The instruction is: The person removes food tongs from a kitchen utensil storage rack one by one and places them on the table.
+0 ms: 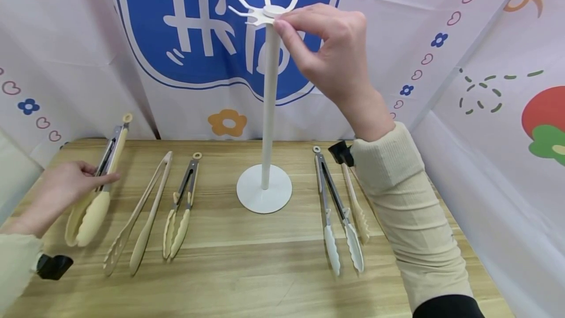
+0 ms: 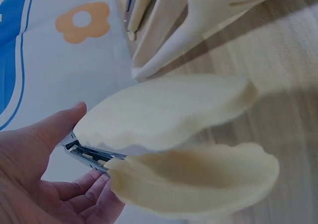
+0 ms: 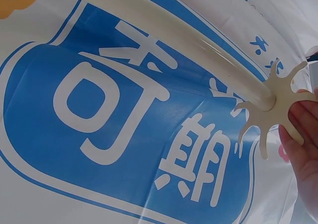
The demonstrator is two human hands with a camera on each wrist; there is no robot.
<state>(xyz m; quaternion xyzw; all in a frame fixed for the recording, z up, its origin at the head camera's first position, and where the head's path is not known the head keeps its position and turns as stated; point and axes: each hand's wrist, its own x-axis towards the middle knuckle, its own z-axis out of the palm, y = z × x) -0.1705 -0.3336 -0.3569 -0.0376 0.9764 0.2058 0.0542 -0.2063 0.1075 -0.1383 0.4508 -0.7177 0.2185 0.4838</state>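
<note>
At the table's left my left hand (image 1: 72, 185) grips a pair of cream-headed tongs (image 1: 94, 217) with metal arms and a ring at the top end. Its thumb and fingers hold the metal arms from either side in the left wrist view, where the two scalloped heads (image 2: 169, 112) stand slightly apart. My right hand (image 1: 331, 45) is at the top of a white utensil stand (image 1: 270, 107), with thumb and fingers pinching one of the hooks of its star-shaped hook top (image 3: 283, 92). The stand is upright on a round base (image 1: 265, 200).
Beige tongs (image 1: 147, 215) and smaller cream-tipped tongs (image 1: 180, 210) lie left of the stand. To its right are white-tipped tongs (image 1: 337, 220) and beige tongs (image 1: 356, 205) partly hidden by the right sleeve (image 1: 410, 200). A printed cloth (image 1: 190, 112) hangs behind the wooden table (image 1: 247, 269).
</note>
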